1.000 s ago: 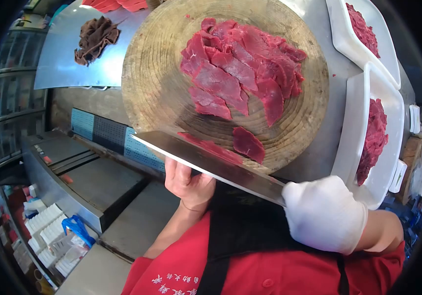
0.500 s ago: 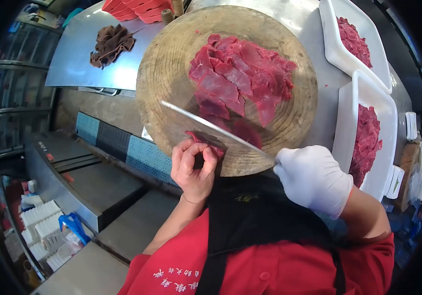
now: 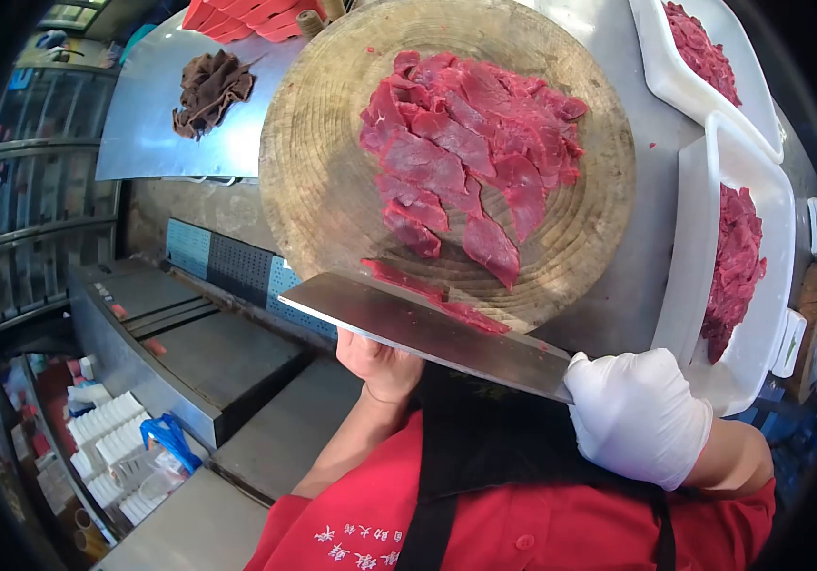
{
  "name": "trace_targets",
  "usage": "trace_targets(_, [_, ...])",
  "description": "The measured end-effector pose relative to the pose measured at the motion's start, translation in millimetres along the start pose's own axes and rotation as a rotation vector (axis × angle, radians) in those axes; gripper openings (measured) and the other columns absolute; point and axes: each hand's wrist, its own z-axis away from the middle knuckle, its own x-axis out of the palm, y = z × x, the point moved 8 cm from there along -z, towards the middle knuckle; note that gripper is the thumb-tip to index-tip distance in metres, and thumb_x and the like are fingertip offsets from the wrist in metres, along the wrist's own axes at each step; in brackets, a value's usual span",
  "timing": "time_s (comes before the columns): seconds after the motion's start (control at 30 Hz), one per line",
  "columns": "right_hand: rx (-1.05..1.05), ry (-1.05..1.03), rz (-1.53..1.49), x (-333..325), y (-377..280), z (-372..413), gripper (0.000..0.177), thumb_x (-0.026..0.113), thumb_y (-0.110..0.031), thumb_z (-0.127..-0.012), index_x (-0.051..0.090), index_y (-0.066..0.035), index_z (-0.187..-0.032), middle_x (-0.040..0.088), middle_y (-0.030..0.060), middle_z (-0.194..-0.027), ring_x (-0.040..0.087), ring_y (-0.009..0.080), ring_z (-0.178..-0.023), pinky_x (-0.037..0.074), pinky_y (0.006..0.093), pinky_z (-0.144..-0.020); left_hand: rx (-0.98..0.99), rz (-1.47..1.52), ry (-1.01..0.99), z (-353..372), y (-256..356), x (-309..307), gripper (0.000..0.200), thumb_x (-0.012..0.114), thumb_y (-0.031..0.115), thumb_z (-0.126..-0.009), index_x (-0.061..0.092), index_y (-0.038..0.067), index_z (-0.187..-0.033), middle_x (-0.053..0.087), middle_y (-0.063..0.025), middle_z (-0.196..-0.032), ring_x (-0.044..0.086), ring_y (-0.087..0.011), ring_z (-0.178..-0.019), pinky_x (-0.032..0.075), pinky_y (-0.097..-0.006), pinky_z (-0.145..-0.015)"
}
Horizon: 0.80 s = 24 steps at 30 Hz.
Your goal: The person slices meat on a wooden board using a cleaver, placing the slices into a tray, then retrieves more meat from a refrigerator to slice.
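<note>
My right hand [image 3: 639,417], in a white glove, is wrapped around the handle end of a wide cleaver [image 3: 418,333]. The blade's broad face is turned up and lies across the near rim of a round wooden chopping block [image 3: 308,162]. Just past the blade, a thin strip of red meat [image 3: 403,280] rests on the wood. My bare left hand [image 3: 380,369] is at the near side of the blade, which covers its fingers. Overlapping raw meat slices [image 3: 465,124] are spread over the middle of the block.
Two white tubs, one nearer [image 3: 692,238] and one farther [image 3: 660,57], hold red meat at the right. A brown crumpled cloth [image 3: 213,90] lies on the metal table [image 3: 137,114]. Red trays [image 3: 242,17] stand at the back. A steel counter unit [image 3: 180,381] is at the lower left.
The cleaver has come nearer my body and rolled from edge-on to show its broad face. The meat strip by my left fingers now lies on the block, and the blade hides those fingers.
</note>
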Motion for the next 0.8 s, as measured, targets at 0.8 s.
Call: trace_targets(0.8, [-0.027,0.093,-0.276,-10,-21,-77,0.018,0.059,-0.016,-0.077,0.057,0.002,-0.079,0.061,0.0202,-0.064,0.065,0.0369,-0.063,0.052,0.0445,-0.061,0.017,0.009,0.082,-23,10,-1,0.025,0.080,0.002,-0.072,0.065,0.004,-0.091,0.062,-0.0101,-0.087,0.061,-0.0233,-0.072,0.049,-0.0304,-0.061])
